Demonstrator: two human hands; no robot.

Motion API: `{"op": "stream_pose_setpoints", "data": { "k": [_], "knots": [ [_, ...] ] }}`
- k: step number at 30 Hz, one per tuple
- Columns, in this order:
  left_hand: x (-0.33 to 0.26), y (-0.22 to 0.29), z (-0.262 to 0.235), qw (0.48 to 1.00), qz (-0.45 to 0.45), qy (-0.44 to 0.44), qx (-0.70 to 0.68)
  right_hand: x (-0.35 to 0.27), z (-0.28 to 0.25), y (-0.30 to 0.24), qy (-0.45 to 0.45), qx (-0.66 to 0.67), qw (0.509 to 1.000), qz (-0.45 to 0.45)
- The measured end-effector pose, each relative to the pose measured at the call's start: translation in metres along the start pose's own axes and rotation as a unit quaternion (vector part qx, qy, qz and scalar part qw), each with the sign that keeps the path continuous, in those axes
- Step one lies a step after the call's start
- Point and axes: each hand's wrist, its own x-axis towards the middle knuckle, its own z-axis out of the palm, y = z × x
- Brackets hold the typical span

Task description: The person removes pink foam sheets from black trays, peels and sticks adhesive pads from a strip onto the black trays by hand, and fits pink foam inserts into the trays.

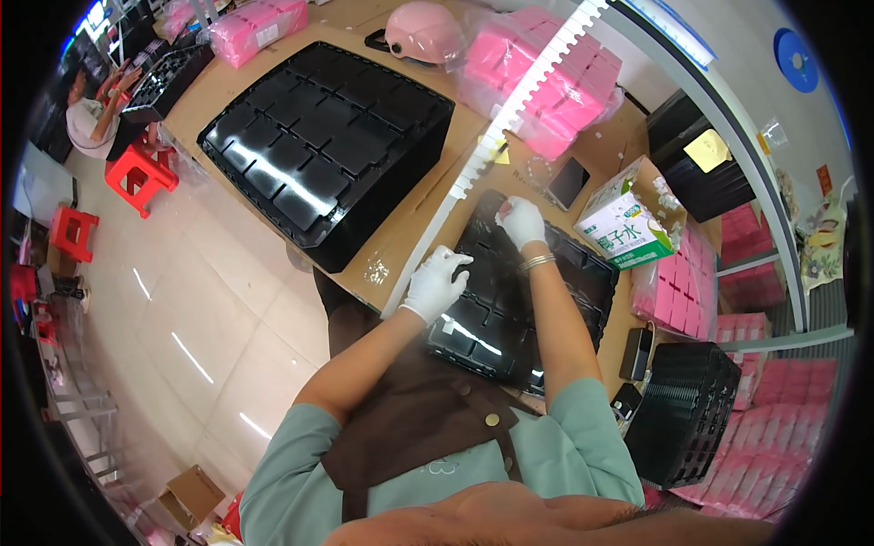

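A black plastic tray with moulded compartments (482, 344) lies on the table in front of me. My left hand (435, 286), in a white glove, hovers at or rests on the tray's left edge; its thumb and forefinger are apart and nothing shows between them. Over the tray's far end is my right hand (523, 224), also gloved, with its fingertips drawn together near the tray's surface. Whatever those fingers hold, if anything, is too small to make out. Both forearms hide parts of the tray.
A tall stack of black trays (323, 146) stands at the left. A long white toothed strip (492, 150) crosses the table. To the right are an open carton (628, 218), a phone (570, 184) and more stacked black trays (687, 409). Pink wrapped packs (546, 77) sit at the back.
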Motion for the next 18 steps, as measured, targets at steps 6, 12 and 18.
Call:
{"op": "stream_pose_setpoints", "data": {
  "k": [6, 12, 18],
  "knots": [
    [-0.002, 0.003, -0.001, 1.0, -0.001, 0.0, -0.004, -0.009, 0.013, -0.009, 0.098, -0.065, 0.993, -0.001],
    [-0.001, 0.002, 0.001, 1.0, -0.002, -0.009, 0.001, 0.0, 0.021, 0.019, 0.072, 0.122, 0.99, 0.01],
    [-0.001, -0.006, 0.003, 1.0, -0.002, 0.002, -0.014, -0.045, -0.012, -0.01, 0.0, 0.332, 0.943, 0.025]
  ]
}}
